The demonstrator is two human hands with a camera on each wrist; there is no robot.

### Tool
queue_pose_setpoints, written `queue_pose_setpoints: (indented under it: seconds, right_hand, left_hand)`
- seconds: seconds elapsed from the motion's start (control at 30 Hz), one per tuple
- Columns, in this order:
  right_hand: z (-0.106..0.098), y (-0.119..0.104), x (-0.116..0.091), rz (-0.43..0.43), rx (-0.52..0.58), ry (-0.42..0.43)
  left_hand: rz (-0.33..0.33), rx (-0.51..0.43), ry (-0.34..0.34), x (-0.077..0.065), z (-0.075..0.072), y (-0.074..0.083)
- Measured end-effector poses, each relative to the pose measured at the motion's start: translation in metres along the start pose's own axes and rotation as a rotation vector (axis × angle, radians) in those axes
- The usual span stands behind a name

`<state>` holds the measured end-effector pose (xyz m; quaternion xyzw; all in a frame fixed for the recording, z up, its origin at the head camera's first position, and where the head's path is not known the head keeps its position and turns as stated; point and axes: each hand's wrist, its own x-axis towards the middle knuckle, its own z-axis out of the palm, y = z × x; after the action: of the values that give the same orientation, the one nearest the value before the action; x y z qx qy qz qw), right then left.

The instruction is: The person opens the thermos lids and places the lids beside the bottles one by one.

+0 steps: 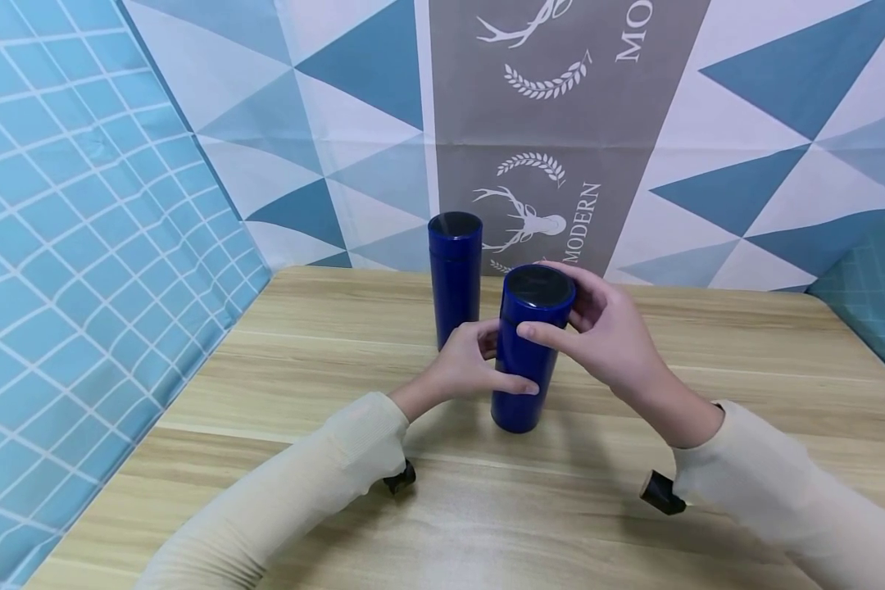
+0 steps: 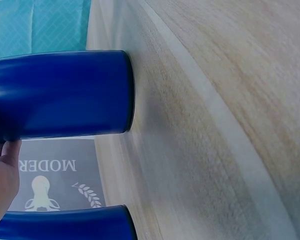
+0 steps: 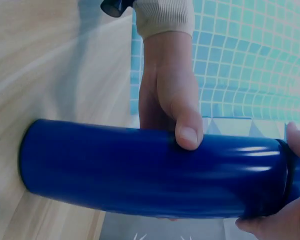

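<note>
Left hand (image 1: 466, 365): fingers clamped round front flask (image 1: 527, 359), mid-body
Right hand (image 1: 608, 332): fingers clamped round its top end, above left fingers
Front flask: held between both sets of fingers
Rear flask (image 1: 455, 274): stood on worktop (image 1: 487, 512), just beyond left fingers

Head view forward-down, 2 sideways wrist close-ups, shared bottle (image 3: 150, 172)

Curled hands (image 1: 466, 363) (image 1: 614, 334), right above left
</note>
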<state>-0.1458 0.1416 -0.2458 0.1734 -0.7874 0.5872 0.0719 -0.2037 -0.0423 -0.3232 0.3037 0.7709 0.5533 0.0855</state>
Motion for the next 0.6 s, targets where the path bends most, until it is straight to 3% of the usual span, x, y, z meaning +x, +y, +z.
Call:
queue_pose_setpoints:
  seconds: [0.2, 0.6]
  right_hand:
    - [-0.001, 0.001, -0.001, 0.019, -0.032, 0.003]
    - [-0.011, 0.006, 0.008, -0.031, -0.041, -0.107]
  left_hand:
    - [0.001, -0.001, -0.005, 0.0, 0.0, 0.001]
    - [-0.005, 0.004, -0.009, 0.0, 0.0, 0.0]
